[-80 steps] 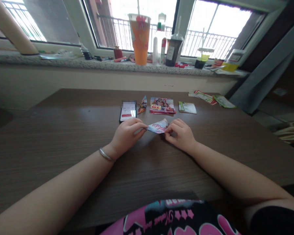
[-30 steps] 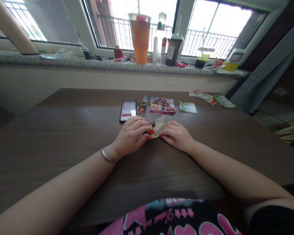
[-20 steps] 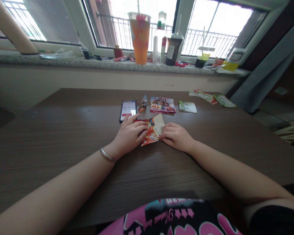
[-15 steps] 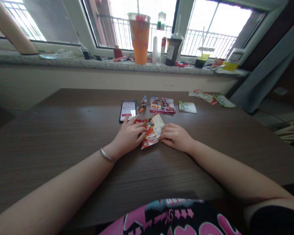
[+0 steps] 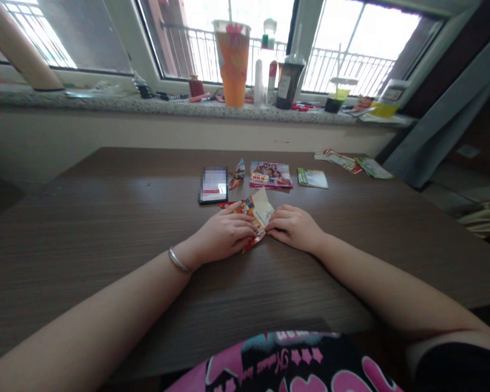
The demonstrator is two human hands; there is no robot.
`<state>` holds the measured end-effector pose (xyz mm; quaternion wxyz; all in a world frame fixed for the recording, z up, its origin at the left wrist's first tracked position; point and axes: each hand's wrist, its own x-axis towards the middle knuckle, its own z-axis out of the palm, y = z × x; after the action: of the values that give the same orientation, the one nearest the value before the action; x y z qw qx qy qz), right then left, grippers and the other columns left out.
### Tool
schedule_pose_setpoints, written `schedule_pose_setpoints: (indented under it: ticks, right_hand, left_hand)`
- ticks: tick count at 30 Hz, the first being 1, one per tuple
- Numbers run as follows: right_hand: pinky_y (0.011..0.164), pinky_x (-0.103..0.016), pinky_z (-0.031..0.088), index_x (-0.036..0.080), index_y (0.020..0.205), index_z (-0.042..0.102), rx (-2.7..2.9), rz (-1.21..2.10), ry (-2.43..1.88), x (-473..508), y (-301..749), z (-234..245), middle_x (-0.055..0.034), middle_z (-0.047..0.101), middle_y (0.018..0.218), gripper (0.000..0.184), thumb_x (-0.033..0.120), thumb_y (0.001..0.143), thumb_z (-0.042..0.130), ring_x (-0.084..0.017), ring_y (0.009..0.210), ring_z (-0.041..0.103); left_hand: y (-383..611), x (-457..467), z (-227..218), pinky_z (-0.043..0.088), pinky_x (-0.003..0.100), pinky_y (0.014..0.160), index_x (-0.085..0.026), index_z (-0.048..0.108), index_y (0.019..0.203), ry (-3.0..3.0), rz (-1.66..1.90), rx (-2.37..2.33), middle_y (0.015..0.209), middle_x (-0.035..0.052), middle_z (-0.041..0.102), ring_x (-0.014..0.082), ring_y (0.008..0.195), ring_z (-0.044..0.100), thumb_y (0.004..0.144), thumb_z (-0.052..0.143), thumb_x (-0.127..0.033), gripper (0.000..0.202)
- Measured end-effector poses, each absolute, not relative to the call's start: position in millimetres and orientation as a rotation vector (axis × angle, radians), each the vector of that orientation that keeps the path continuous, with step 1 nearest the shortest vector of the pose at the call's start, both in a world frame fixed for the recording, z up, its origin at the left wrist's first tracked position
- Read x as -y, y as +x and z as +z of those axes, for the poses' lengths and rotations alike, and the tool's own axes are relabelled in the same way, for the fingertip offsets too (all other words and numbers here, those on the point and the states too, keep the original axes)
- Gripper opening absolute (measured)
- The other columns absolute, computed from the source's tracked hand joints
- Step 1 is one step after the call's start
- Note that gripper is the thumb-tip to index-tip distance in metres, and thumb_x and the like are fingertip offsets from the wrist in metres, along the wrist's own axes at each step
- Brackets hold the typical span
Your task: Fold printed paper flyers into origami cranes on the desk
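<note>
A sheet of printed paper (image 5: 261, 209), red and orange with a pale folded-over part, lies on the table between my hands. My left hand (image 5: 231, 231) rests flat over its left side, fingers stretched out to the right. At the right edge, my right hand (image 5: 292, 226) pinches the paper between thumb and curled fingers. Parts of the sheet are hidden under the left palm. Just beyond the left hand lies a phone (image 5: 213, 185), and beside it stands a small folded paper piece (image 5: 237, 174).
Behind the sheet lie a stack of printed leaflets (image 5: 271, 175) and a smaller paper stack (image 5: 312, 178). More paper slips (image 5: 343, 161) lie at the table's far right. A windowsill (image 5: 167, 108) holds an orange drink cup (image 5: 233, 65), a dark cup (image 5: 288, 84) and bottles.
My left hand has slid right and slightly toward me, covering more of the paper. The sheet's left part has folded over further. My right hand has barely moved.
</note>
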<state>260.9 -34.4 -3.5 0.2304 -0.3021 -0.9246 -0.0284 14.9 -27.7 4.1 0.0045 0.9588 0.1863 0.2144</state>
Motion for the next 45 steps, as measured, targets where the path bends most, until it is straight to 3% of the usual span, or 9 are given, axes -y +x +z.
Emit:
schedule_pose_setpoints:
  ticks: [2, 5, 11, 19, 33, 40, 45]
  right_hand:
    - [0.079, -0.032, 0.048, 0.023, 0.089, 0.072, 2.545, -0.09, -0.829, 33.8, 261.6, -4.4, -0.0042, 0.07, 0.088, 0.017, 0.03, 0.091, 0.056, -0.019, 0.087, 0.059]
    - [0.078, -0.032, 0.048, 0.024, 0.088, 0.071, 2.554, -0.133, -0.819, 31.9, 263.5, -5.3, -0.0044, 0.07, 0.089, 0.018, 0.03, 0.091, 0.055, -0.019, 0.086, 0.059]
    - [0.083, -0.035, 0.048, 0.023, 0.092, 0.069, 2.677, -0.195, -0.721, 28.3, 268.7, -5.5, -0.0057, 0.07, 0.095, 0.019, 0.027, 0.093, 0.051, -0.02, 0.094, 0.059]
    - [0.081, -0.033, 0.047, 0.021, 0.088, 0.067, 2.566, -0.089, -0.826, 32.1, 264.9, -2.7, -0.0051, 0.07, 0.088, 0.016, 0.024, 0.091, 0.052, -0.019, 0.088, 0.059]
    - [0.085, -0.035, 0.046, 0.02, 0.087, 0.065, 2.415, -0.01, -0.904, 29.4, 257.5, -0.3, -0.006, 0.069, 0.089, 0.012, 0.023, 0.091, 0.054, -0.02, 0.09, 0.058]
    - [0.087, -0.038, 0.047, 0.019, 0.086, 0.064, 2.377, 0.1, -0.948, 22.0, 260.4, -2.8, -0.0058, 0.068, 0.088, 0.006, 0.02, 0.087, 0.058, -0.02, 0.092, 0.058]
    - [0.094, -0.044, 0.045, 0.021, 0.088, 0.065, 2.294, 0.139, -0.928, 17.8, 263.5, -7.0, -0.0074, 0.066, 0.103, 0.006, 0.021, 0.086, 0.06, -0.022, 0.103, 0.057]
  left_hand:
    - [14.4, 26.2, 3.2, 0.043, 0.039, 0.103, -0.02, 0.07, 0.095, 2.984, 0.645, -0.618, 0.103, 0.0037, 0.073, 0.0175, 0.099, 0.066, 0.091, 0.049, -0.021, 0.021]
    - [11.9, 24.3, 2.8, 0.053, 0.033, 0.086, -0.019, 0.069, 0.088, 2.945, 0.622, -0.654, 0.099, 0.0059, 0.073, 0.018, 0.093, 0.068, 0.09, 0.049, -0.02, 0.02]
    - [8.4, 21.3, 1.1, 0.051, 0.032, 0.093, -0.02, 0.07, 0.092, 2.856, 0.615, -0.492, 0.107, 0.0046, 0.071, 0.0183, 0.102, 0.065, 0.087, 0.053, -0.017, 0.018]
    - [8.8, 19.4, 0.7, 0.047, 0.037, 0.1, -0.023, 0.071, 0.104, 2.763, 0.595, -0.437, 0.114, 0.0059, 0.068, 0.0189, 0.11, 0.06, 0.09, 0.053, -0.019, 0.023]
    - [15.3, 36.3, 13.6, 0.049, 0.038, 0.096, -0.021, 0.067, 0.109, 2.885, 0.551, -0.536, 0.118, 0.0074, 0.067, 0.022, 0.11, 0.061, 0.092, 0.052, -0.03, 0.024]
    - [20.6, 44.7, 13.9, 0.049, 0.039, 0.095, -0.017, 0.06, 0.12, 3.006, 0.468, -0.613, 0.122, 0.0096, 0.064, 0.0244, 0.109, 0.06, 0.093, 0.051, -0.036, 0.034]
    - [23.3, 47.9, 12.6, 0.048, 0.042, 0.094, -0.018, 0.061, 0.121, 3.055, 0.483, -0.583, 0.119, 0.0109, 0.065, 0.0264, 0.107, 0.06, 0.092, 0.053, -0.039, 0.037]
